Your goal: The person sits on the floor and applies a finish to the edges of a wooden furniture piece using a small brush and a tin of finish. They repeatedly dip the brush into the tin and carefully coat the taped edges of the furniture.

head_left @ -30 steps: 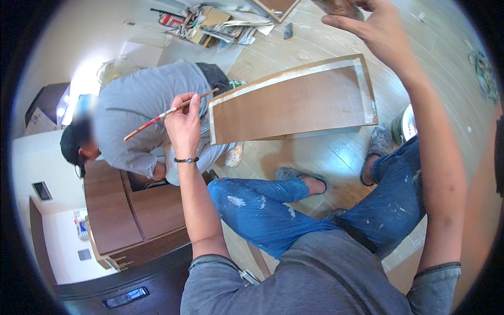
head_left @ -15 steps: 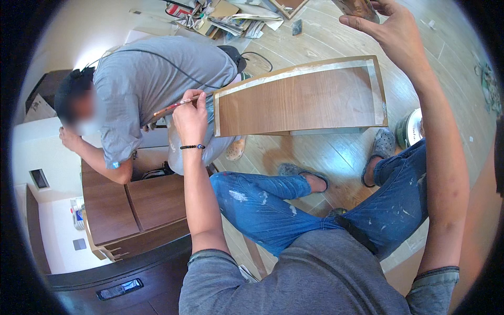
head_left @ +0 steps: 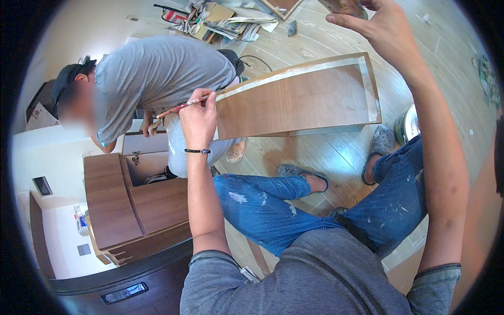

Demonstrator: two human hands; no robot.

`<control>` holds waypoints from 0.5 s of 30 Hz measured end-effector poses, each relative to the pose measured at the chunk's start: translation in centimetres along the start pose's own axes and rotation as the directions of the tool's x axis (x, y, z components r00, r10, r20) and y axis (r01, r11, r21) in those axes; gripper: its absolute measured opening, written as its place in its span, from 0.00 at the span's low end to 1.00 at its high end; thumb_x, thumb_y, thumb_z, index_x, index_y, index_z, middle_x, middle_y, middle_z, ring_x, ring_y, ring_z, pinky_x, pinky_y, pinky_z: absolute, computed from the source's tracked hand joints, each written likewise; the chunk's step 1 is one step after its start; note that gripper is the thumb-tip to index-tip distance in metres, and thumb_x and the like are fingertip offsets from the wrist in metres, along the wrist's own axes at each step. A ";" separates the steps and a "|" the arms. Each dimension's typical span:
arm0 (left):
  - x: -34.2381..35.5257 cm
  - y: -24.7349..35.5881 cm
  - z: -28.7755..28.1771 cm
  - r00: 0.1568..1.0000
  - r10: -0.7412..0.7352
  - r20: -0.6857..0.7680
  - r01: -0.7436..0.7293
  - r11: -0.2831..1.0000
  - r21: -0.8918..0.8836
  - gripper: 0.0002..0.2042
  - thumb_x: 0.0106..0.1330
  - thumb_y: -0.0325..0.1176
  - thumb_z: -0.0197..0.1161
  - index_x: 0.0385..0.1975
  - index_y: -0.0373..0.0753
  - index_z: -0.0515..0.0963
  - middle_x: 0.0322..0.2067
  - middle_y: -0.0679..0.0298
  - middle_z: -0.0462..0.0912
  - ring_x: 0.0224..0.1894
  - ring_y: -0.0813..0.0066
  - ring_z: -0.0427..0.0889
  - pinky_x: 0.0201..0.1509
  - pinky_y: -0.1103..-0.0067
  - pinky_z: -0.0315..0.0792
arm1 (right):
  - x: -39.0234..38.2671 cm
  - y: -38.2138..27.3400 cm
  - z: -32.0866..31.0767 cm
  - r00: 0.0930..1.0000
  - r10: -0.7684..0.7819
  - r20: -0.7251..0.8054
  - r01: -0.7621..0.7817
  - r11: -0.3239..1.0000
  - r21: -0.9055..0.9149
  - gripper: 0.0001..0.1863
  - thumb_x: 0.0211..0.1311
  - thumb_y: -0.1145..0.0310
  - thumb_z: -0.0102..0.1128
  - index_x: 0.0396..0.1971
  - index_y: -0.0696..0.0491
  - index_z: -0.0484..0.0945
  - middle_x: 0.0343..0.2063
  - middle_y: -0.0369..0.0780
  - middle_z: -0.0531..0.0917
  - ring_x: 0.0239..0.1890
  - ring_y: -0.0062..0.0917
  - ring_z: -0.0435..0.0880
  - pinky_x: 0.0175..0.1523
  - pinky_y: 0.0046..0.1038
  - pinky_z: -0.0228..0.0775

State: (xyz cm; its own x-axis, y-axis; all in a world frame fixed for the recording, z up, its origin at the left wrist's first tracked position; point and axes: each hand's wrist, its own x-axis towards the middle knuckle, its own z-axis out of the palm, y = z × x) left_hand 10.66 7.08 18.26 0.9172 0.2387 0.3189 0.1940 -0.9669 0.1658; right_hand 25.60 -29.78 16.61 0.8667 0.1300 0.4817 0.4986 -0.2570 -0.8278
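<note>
My left hand, with a dark bead bracelet at the wrist, pinches a thin paintbrush with a red and wood-toned handle. The fingers are at the left end of a wooden panel, part of a box-like piece of furniture. Pale masking tape runs along the panel's far edge and its right end. Whether the brush tip touches anything I cannot tell. At the upper right, beyond the panel, my right hand grips a brownish, glassy-looking container, cut off by the picture's top edge.
A person in a grey shirt bends close at my left. Below them stands a brown cabinet. Papers and cardboard lie piled on the floor at the back. A round can stands by my shoe, right of the panel.
My left hand has moved right with the brush, against the panel's corner. My right hand has shifted slightly left with the container. The other person's hand has dropped away from their face.
</note>
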 end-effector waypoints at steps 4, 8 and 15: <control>0.2 1.7 0.6 0.998 0.055 0.020 -0.054 0.998 -0.032 0.07 0.69 0.35 0.65 0.38 0.38 0.82 0.31 0.51 0.87 0.32 0.56 0.87 0.37 0.68 0.77 | 0.1 0.5 -0.1 0.999 -0.033 -0.009 0.033 0.999 -0.003 0.34 0.47 0.64 0.81 0.56 0.56 0.81 0.45 0.46 0.88 0.49 0.32 0.85 0.58 0.32 0.73; 0.4 3.4 0.7 0.994 0.104 0.036 -0.102 0.994 -0.049 0.07 0.69 0.34 0.65 0.37 0.37 0.82 0.30 0.51 0.87 0.32 0.56 0.87 0.37 0.68 0.77 | -0.1 -0.2 -0.3 1.000 -0.030 0.003 0.030 1.000 0.007 0.33 0.47 0.65 0.81 0.56 0.56 0.81 0.45 0.46 0.88 0.48 0.32 0.85 0.58 0.32 0.73; 0.7 6.6 0.6 0.985 0.150 0.080 -0.145 0.987 -0.070 0.07 0.69 0.35 0.65 0.37 0.37 0.83 0.30 0.51 0.87 0.33 0.56 0.88 0.37 0.67 0.77 | -0.1 -0.4 -0.6 1.000 -0.020 -0.005 0.020 0.999 0.036 0.33 0.47 0.66 0.80 0.57 0.54 0.81 0.45 0.46 0.88 0.48 0.32 0.85 0.57 0.32 0.73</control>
State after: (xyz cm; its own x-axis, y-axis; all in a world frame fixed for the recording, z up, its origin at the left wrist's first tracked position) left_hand 12.75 0.83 19.04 0.9608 0.0828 0.2647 0.0344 -0.9826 0.1826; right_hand 25.28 -30.31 17.07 0.8564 0.1303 0.4997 0.5164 -0.2192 -0.8278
